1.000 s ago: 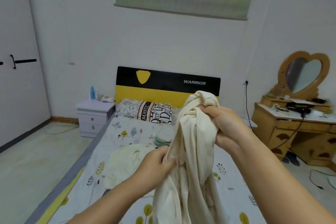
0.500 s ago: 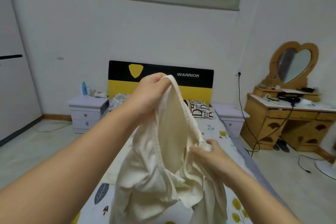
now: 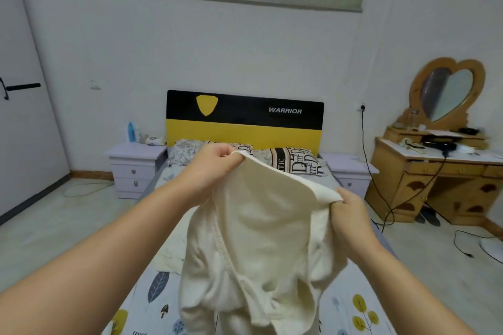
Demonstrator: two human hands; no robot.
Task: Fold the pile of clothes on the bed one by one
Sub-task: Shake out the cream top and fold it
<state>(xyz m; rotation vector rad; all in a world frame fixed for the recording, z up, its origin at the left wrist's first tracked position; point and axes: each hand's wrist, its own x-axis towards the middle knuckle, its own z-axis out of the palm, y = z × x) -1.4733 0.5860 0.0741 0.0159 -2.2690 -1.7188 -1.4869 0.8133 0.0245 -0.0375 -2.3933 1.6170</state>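
**Cream garment held up over the bed**

Both hands are up. The left hand pinches one end of the cream garment by its ribbed edge, and the right hand grips the other end, lower and to the right. The edge stretches between them (a thick hem, by the look of it) while the rest hangs in loose folds above the bed. More pale clothing lies on the leaf-print sheet behind, pillows at the yellow-and-black headboard
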